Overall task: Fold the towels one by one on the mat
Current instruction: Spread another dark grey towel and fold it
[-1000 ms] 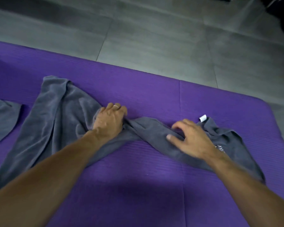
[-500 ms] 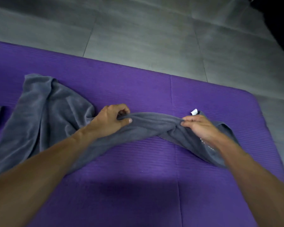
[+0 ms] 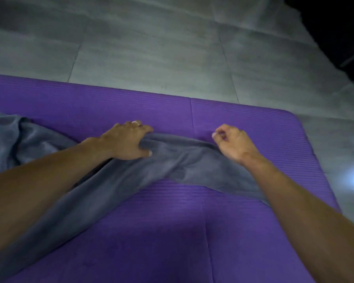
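Since half a second ago both hands have carried the towel (image 3: 172,166) edge farther up the mat (image 3: 243,123), left hand (image 3: 127,141) fingers curled gripping it, right hand (image 3: 233,141) pinching its far corner, so spreading is underway, folding not yet begun.

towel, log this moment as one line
left hand grips grey towel | right hand pinches its edge | towel unfolded on purple mat

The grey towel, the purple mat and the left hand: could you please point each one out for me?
grey towel (image 3: 184,166), head view, on the flat cloth between the hands.
purple mat (image 3: 243,119), head view, on its bare far part.
left hand (image 3: 127,141), head view, on its back.
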`<state>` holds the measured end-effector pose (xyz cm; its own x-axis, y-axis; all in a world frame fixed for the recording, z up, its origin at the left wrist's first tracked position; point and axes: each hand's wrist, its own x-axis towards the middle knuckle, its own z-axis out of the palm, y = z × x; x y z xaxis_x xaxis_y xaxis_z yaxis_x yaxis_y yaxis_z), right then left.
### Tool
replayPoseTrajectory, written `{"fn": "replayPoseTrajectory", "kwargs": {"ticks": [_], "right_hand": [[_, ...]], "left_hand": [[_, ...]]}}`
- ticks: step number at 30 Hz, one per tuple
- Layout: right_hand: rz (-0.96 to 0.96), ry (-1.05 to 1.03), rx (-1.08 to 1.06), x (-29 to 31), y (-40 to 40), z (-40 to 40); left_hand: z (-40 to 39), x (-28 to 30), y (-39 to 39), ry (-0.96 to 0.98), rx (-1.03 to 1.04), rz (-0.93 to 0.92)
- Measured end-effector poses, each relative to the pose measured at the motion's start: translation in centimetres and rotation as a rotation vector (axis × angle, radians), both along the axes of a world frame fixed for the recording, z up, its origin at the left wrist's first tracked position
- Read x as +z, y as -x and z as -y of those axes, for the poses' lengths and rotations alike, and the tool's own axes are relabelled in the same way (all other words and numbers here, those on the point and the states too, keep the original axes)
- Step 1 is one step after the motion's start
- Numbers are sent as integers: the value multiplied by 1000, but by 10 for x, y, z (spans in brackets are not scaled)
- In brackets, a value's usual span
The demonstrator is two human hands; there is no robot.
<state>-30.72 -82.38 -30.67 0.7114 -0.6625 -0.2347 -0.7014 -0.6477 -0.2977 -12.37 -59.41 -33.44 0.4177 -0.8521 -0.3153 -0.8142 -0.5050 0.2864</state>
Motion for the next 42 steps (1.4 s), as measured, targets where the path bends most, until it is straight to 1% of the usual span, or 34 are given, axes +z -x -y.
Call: {"fn": "replayPoseTrajectory", "kwargs": {"ticks": [2, 4, 6, 7, 9, 10, 11, 13, 14, 15, 18, 20, 21, 22, 23, 25, 26, 28, 29, 31, 33, 35, 37, 39, 40, 42], "right_hand": [[-14, -24, -34, -9, 29, 15], [-42, 0, -128, -17, 65, 37], [-88, 72, -294, -24, 102, 61], [-97, 73, -395, -25, 118, 71], [-109, -5, -531, -25, 147, 86], [-110, -48, -541, -26, 158, 89], [-106, -86, -498, -29, 168, 91], [-146, -90, -382, -37, 180, 89], [-118, -98, -374, -41, 183, 88], [-45, -124, -393, -45, 187, 90], [246, -235, -556, -44, 201, 94], [397, -268, -608, -41, 213, 96], [430, -265, -591, -40, 219, 98], [432, -256, -555, -36, 225, 98], [429, -241, -512, -34, 232, 100], [430, -220, -477, -29, 245, 108], [440, -223, -477, -26, 251, 112], [475, -212, -492, -20, 265, 116], [501, -188, -504, -17, 273, 116], [533, -119, -538, -15, 292, 114], [519, -78, -574, -13, 311, 112], [454, -67, -603, -13, 329, 113], [300, -51, -652, -18, 342, 115], [132, -19, -687, -26, 346, 116], [89, -5, -667, -31, 343, 117], [73, 39, -578, -38, 324, 119]], "left_hand": [[19, 3, 8, 60, -49, -36], [47, 8, 18, 102, -106, -51], [79, 11, 30, 108, -179, -48], [96, 11, 39, 115, -209, -47], [131, 7, 60, 131, -252, -74], [147, 4, 73, 149, -268, -89], [161, 1, 88, 176, -284, -99], [184, -6, 119, 221, -324, -86], [193, -10, 135, 218, -339, -60], [200, -13, 148, 203, -336, -24], [211, -21, 176, 164, -242, 63], [215, -20, 188, 158, -176, 59], [218, -18, 192, 166, -126, 23], [222, -13, 195, 194, -42, -59], [227, -5, 197, 223, 70, -190], [244, 13, 195, 251, 255, -547], [253, 21, 191, 266, 272, -664], [271, 36, 188, 312, 209, -743], [280, 41, 188, 364, 144, -709], [302, 47, 193, 517, -11, -522], [323, 48, 204, 589, -133, -411], [345, 38, 217, 514, -238, -307], [357, 20, 228, 350, -272, -148], [351, -1, 232, 178, -208, -81], [341, -11, 230, 130, -155, -79], [313, -26, 220, 95, -62, -80]]}}
